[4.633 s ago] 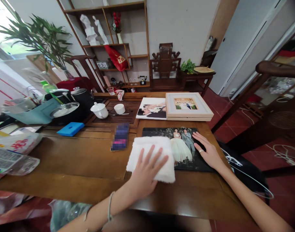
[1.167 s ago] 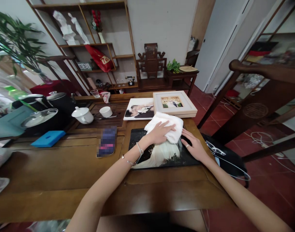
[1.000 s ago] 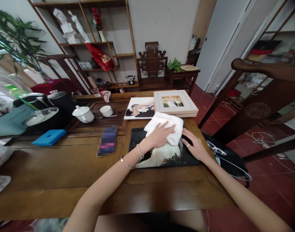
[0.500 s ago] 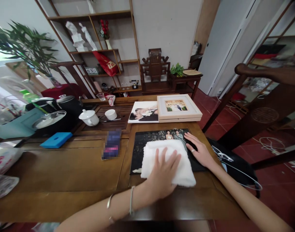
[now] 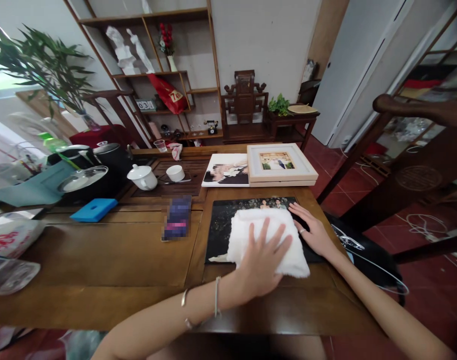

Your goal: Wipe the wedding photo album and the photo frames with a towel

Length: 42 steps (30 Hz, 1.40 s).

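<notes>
My left hand (image 5: pixel 263 257) lies flat with spread fingers on a folded white towel (image 5: pixel 247 225). Beneath the towel is a dark photo print (image 5: pixel 218 235) showing two people in formal dress, partly covered. The towel overhangs the print's near edge. At the print's right side rests my right hand (image 5: pixel 314 235), its fingers stretched out over the edge and a ring on one finger. Nothing is gripped in either hand.
Behind the print lie a white-framed picture (image 5: pixel 307 167) and another photo print (image 5: pixel 213 182). A phone-like object (image 5: pixel 177 218), blurred out, lies left, with a blue box (image 5: pixel 94 210), white lidded cup (image 5: pixel 142 177) and bowl (image 5: pixel 175 173) farther off. A wooden chair (image 5: pixel 404 170) stands right.
My left hand and the towel have slid slightly right and away from me over the print. My right hand stays at the print's right edge. The view has shifted a little.
</notes>
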Each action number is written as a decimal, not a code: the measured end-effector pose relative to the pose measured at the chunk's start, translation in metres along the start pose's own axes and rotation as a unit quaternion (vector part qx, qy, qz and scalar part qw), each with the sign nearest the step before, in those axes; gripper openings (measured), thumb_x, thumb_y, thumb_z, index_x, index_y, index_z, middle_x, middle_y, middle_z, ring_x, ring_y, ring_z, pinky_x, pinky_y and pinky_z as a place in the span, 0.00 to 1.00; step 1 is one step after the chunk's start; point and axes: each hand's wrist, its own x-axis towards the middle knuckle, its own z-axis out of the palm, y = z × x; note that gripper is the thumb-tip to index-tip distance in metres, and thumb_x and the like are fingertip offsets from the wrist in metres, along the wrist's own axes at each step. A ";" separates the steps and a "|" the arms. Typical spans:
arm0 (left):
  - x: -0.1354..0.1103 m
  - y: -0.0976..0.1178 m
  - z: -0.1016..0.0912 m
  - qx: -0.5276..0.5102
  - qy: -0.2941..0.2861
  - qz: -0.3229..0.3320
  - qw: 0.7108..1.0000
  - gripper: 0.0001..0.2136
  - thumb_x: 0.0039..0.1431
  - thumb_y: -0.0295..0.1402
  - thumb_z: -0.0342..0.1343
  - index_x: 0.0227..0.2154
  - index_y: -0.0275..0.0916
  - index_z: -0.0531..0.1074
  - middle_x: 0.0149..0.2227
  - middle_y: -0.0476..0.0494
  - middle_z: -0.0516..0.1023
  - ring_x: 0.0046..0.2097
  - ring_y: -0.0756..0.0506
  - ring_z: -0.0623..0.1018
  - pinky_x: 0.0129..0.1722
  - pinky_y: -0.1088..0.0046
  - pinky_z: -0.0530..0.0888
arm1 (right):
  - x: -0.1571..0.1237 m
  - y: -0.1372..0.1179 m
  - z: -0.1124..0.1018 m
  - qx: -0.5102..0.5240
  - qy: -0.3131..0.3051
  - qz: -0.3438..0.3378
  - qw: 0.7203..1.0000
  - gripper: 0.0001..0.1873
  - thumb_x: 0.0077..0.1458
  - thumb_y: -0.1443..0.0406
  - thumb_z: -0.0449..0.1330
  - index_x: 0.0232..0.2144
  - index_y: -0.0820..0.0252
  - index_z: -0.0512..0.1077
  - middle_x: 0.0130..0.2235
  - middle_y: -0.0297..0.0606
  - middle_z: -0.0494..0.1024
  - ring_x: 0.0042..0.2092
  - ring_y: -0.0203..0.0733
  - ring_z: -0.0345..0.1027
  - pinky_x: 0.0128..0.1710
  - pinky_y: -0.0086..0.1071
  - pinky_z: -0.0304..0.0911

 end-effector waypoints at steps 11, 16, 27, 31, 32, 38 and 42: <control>0.036 -0.043 0.013 0.000 -0.005 -0.038 0.999 0.37 0.63 0.46 0.51 0.70 0.42 0.44 0.72 0.39 0.39 0.70 0.23 0.39 0.59 0.29 0.51 | 0.001 0.000 0.000 -0.014 0.000 0.001 1.000 0.21 0.62 0.56 0.55 0.54 0.52 0.73 0.60 0.43 0.72 0.65 0.53 0.60 0.65 0.56 0.54; 0.053 -0.062 0.015 -0.008 -0.001 -0.058 0.998 0.33 0.65 0.42 0.50 0.69 0.44 0.46 0.72 0.42 0.41 0.70 0.25 0.40 0.59 0.29 0.49 | 0.001 0.001 0.000 -0.022 -0.004 0.001 1.000 0.21 0.62 0.56 0.55 0.55 0.54 0.72 0.60 0.44 0.72 0.65 0.52 0.60 0.66 0.56 0.53; -0.023 -0.019 0.010 -0.039 0.000 0.005 0.999 0.39 0.61 0.45 0.52 0.70 0.46 0.42 0.72 0.48 0.34 0.71 0.29 0.33 0.63 0.32 0.40 | 0.000 0.004 0.000 -0.027 -0.006 -0.006 1.000 0.21 0.62 0.56 0.54 0.54 0.55 0.72 0.61 0.46 0.71 0.65 0.51 0.60 0.65 0.55 0.54; 0.007 -0.078 0.009 -0.048 -0.034 -0.071 0.996 0.34 0.63 0.41 0.51 0.70 0.47 0.45 0.72 0.48 0.40 0.71 0.29 0.38 0.62 0.31 0.44 | 0.000 0.003 0.000 -0.029 -0.004 -0.002 1.000 0.21 0.63 0.56 0.54 0.54 0.54 0.73 0.60 0.45 0.72 0.65 0.51 0.60 0.66 0.55 0.53; 0.013 -0.093 0.009 -0.046 -0.034 -0.088 0.994 0.33 0.64 0.40 0.51 0.69 0.48 0.46 0.72 0.48 0.40 0.71 0.30 0.39 0.62 0.32 0.45 | 0.000 0.003 0.000 -0.029 -0.004 -0.001 1.000 0.21 0.63 0.56 0.54 0.54 0.54 0.73 0.60 0.45 0.71 0.65 0.51 0.60 0.66 0.55 0.53; 0.003 -0.116 0.010 -0.029 -0.023 -0.107 0.994 0.34 0.63 0.34 0.50 0.70 0.47 0.44 0.72 0.47 0.40 0.71 0.30 0.38 0.62 0.31 0.45 | 0.000 0.001 0.001 -0.022 -0.003 0.004 1.000 0.21 0.62 0.57 0.54 0.54 0.54 0.72 0.61 0.45 0.71 0.65 0.52 0.60 0.65 0.55 0.53; -0.037 -0.071 0.008 -0.040 -0.031 -0.083 0.995 0.38 0.58 0.32 0.53 0.70 0.46 0.44 0.72 0.48 0.36 0.71 0.30 0.34 0.62 0.31 0.39 | 0.000 -0.001 0.000 -0.024 -0.007 0.006 1.000 0.21 0.63 0.57 0.54 0.55 0.55 0.72 0.61 0.45 0.71 0.65 0.52 0.60 0.66 0.55 0.53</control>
